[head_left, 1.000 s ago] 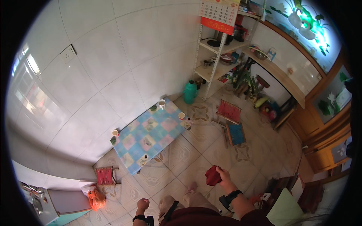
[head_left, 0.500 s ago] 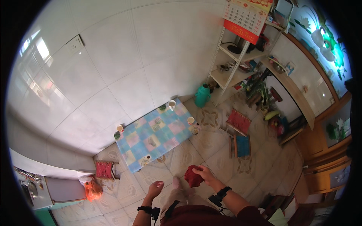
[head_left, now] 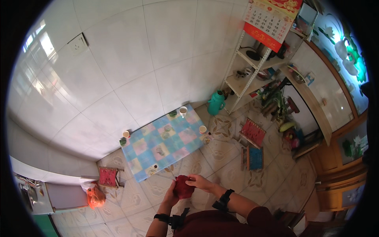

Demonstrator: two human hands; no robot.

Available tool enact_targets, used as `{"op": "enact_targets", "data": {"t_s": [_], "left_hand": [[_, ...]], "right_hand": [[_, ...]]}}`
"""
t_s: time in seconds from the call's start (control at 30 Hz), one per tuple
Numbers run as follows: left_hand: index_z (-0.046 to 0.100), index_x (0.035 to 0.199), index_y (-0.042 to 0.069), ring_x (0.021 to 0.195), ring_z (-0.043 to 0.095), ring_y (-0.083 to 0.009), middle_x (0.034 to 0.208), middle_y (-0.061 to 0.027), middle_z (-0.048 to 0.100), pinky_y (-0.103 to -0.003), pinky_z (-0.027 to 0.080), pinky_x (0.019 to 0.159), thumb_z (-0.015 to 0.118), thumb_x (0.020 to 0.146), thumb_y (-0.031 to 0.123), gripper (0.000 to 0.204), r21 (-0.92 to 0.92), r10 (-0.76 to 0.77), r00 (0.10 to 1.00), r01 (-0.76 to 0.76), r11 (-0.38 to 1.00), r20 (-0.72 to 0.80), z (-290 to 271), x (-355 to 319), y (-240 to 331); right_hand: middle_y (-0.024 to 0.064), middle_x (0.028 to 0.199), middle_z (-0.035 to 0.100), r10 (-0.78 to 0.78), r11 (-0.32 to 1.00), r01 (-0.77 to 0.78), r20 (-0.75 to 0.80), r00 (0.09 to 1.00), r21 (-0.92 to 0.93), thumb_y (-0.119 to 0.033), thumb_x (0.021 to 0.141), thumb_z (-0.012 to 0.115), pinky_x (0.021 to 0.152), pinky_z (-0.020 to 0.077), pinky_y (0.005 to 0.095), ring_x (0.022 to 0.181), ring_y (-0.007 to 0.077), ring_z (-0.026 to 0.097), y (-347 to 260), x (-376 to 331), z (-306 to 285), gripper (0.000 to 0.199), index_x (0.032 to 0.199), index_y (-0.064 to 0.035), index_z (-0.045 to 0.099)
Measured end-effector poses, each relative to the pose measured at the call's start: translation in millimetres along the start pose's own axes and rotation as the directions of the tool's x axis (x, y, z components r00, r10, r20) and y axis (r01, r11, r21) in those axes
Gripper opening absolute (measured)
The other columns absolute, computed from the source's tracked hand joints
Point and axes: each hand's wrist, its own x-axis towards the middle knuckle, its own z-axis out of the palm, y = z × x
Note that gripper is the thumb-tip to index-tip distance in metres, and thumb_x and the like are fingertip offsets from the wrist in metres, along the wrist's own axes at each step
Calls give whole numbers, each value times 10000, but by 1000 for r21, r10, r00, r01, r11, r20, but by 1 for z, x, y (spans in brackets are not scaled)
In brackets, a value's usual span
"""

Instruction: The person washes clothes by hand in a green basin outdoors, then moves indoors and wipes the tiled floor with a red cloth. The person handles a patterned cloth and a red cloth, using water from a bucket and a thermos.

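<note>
— While the low table (head_left: 166, 142) is taken as the landmark, what is held, and where?

— A dark red cloth bundle (head_left: 183, 186) is held just in front of the table's near edge, above the floor. It is grasped from the left side by the left hand (head_left: 172, 194), and the right hand (head_left: 200, 182) is closed over its top right. Both wrists are strapped with black bands.

— Which signs and packages are seen?

— One wall calendar (head_left: 269, 19), red with a white date grid, is hung high to the right of the table, above a white shelf rack (head_left: 252, 67). One white wall socket (head_left: 77, 43) is set high to the left of the table. An orange bag (head_left: 94, 196) is seen on the floor to the table's lower left.

— And the counts?

— Three white cups are counted at the table's edges: one (head_left: 183, 111) at the far corner, one (head_left: 202, 129) on the right, one (head_left: 126, 134) on the left. Three small stools are seen: a red one (head_left: 107, 175) to the left, a red one (head_left: 252, 132) and a blue one (head_left: 255, 158) to the right. One teal flask (head_left: 215, 103) is stood beyond the right corner.

— The surface and the room?

— The table is covered with a checked cloth in blue, pink and white. The walls are tiled in white, the floor in patterned beige.
</note>
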Motion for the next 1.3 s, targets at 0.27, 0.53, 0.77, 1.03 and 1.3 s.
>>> {"op": "enact_targets", "data": {"t_s": [0.27,0.53,0.77,1.03,1.3], "left_hand": [[548,1043,56,887,627,-231,978,-91,625,-412,543,801,626,871,240,264,92,160,903,-134,987,-398,2,74,-22],[590,1001,61,840,632,-216,929,-81,642,-371,543,754,634,839,215,228,13,199,753,-245,970,-627,12,104,-39],[611,1029,67,921,650,-277,1014,-105,666,-449,543,826,600,813,295,315,-188,73,697,-291,938,-714,-26,134,-40],[580,1146,56,998,626,-277,1105,-128,636,-442,534,852,550,834,221,353,-298,-31,722,-246,922,-691,-72,197,-43],[491,1322,60,1044,588,-257,1165,-112,597,-413,501,906,525,818,212,527,-195,20,635,-266,944,-772,-74,302,-66]], "right_hand": [[44,1010,636,9,936,-9,-1,1000,-351,-203,931,598,739,481,252,870,110,581,-20,22,-145,310,1184,-26,573],[32,800,601,284,901,-342,-235,930,-266,-262,935,562,613,475,257,658,106,541,-50,55,-344,243,1004,-39,629],[55,821,628,368,842,-488,-418,831,-228,-300,921,577,577,487,259,642,113,561,-83,124,-428,282,1002,-35,626],[47,882,642,423,710,-566,-390,818,-419,-296,944,549,618,491,261,702,104,581,-97,201,-508,274,1031,-46,619],[43,831,625,467,521,-591,-374,801,-615,-264,944,529,593,461,271,678,107,562,-106,313,-591,259,1031,-32,602]]}}
